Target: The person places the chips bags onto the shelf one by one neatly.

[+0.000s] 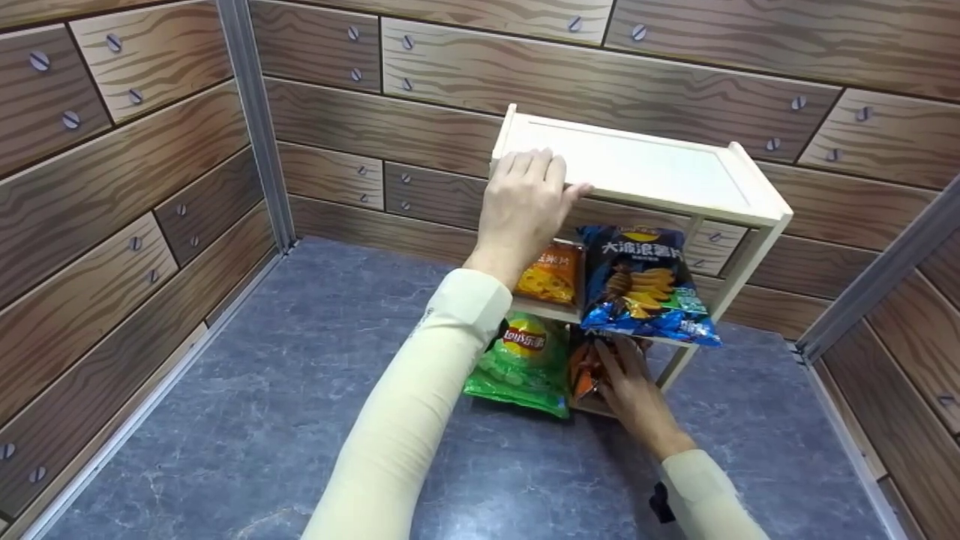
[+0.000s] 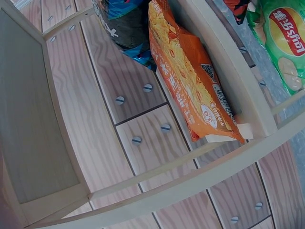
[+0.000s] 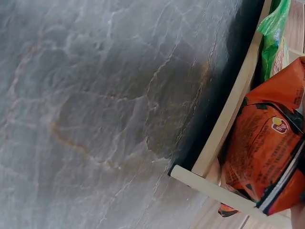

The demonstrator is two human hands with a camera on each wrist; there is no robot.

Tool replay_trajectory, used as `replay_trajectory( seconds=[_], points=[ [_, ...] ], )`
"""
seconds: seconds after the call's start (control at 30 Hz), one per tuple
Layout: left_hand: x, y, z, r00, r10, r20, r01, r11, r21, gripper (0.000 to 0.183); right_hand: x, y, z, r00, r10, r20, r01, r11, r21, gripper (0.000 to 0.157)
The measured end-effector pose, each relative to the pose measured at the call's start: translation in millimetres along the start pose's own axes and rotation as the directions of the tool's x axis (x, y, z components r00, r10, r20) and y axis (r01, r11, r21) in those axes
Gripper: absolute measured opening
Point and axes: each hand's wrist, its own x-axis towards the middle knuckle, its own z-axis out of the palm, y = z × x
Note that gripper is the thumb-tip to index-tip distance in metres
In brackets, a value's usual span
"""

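Observation:
My left hand (image 1: 523, 199) rests on the top board of a small pale wooden shelf rack (image 1: 637, 161), at its front left corner, fingers laid over the edge and thumb out to the right. Low on the right, my right hand (image 1: 630, 386) reaches into the bottom level with extended fingers against an orange and black chip bag (image 3: 262, 148). Part of that bag is hidden by the hand. Beside it stands a green Lay's chip bag (image 1: 525, 360). On the middle level are an orange snack bag (image 1: 551, 274) and a dark blue chip bag (image 1: 641, 277), leaning forward.
The rack stands on a dark grey marbled floor surface (image 1: 300, 375). Wood-patterned walls (image 1: 442, 67) enclose it, with a metal corner post (image 1: 259, 127) at the back left. The blue bag's lower edge overhangs the middle board.

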Motion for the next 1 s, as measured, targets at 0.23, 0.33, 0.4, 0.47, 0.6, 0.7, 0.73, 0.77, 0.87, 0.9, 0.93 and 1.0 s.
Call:
replay_trajectory(
  seconds=[0.23, 0.33, 0.4, 0.47, 0.6, 0.7, 0.73, 0.77, 0.87, 0.9, 0.93, 1.0],
  points=[
    [0.5, -1.3, -0.4, 1.0, -0.004, 0.031, 0.004, 1.0, 0.003, 0.057, 2.1, -2.5, 6.7, 0.978, 0.083, 0.192, -0.091, 0.995, 0.034, 0.085],
    [0.6, -1.5, -0.6, 0.999, -0.002, 0.046, 0.002, 1.0, 0.004, 0.058, -0.1, -3.9, 8.1, 0.958, 0.102, 0.266, -0.117, 0.992, 0.038, 0.095],
    [0.9, -1.9, -0.3, 0.999, -0.003, 0.051, 0.003, 1.0, 0.004, 0.058, -1.2, -4.2, 9.1, 0.952, 0.101, 0.289, -0.115, 0.993, 0.031, 0.101],
    [1.0, -2.3, -0.1, 0.999, -0.004, 0.052, 0.004, 1.0, 0.005, 0.057, -2.0, -4.5, 9.4, 0.949, 0.097, 0.3, -0.109, 0.994, 0.024, 0.104],
    [1.2, -2.3, 0.5, 0.999, -0.005, 0.045, 0.005, 1.0, 0.006, 0.057, -3.0, -4.5, 9.9, 0.948, 0.091, 0.304, -0.094, 0.996, -0.006, 0.107],
    [2.2, -0.2, 1.3, 0.999, -0.005, 0.04, 0.005, 1.0, 0.006, 0.057, -4.5, -3.9, 9.2, 0.948, 0.093, 0.304, -0.085, 0.996, -0.041, 0.109],
    [2.5, 0.8, 1.7, 0.999, -0.005, 0.04, 0.005, 1.0, 0.006, 0.057, -5.5, -3.8, 8.6, 0.95, 0.094, 0.299, -0.084, 0.995, -0.046, 0.109],
    [2.7, 1.9, 2.0, 0.999, -0.005, 0.04, 0.005, 1.0, 0.005, 0.057, -6.5, -4.0, 7.9, 0.95, 0.096, 0.296, -0.086, 0.995, -0.047, 0.109],
    [2.9, 5.6, 3.0, 0.999, -0.005, 0.043, 0.005, 1.0, 0.0, 0.057, -10.9, -4.7, 5.1, 0.96, 0.101, 0.262, -0.095, 0.995, -0.038, 0.109],
    [2.8, 6.8, 3.2, 0.999, -0.006, 0.045, 0.006, 1.0, -0.004, 0.057, -12.7, -5.4, 3.8, 0.964, 0.103, 0.244, -0.099, 0.995, -0.028, 0.109],
    [2.7, 8.1, 3.4, 0.999, -0.008, 0.048, 0.009, 1.0, -0.008, 0.057, -14.4, -6.5, 2.3, 0.969, 0.105, 0.224, -0.104, 0.994, -0.015, 0.108],
    [2.4, 10.4, 3.6, 0.999, -0.013, 0.053, 0.014, 1.0, -0.014, 0.058, -17.8, -8.8, -1.7, 0.977, 0.107, 0.186, -0.11, 0.994, 0.007, 0.108]
  ],
)
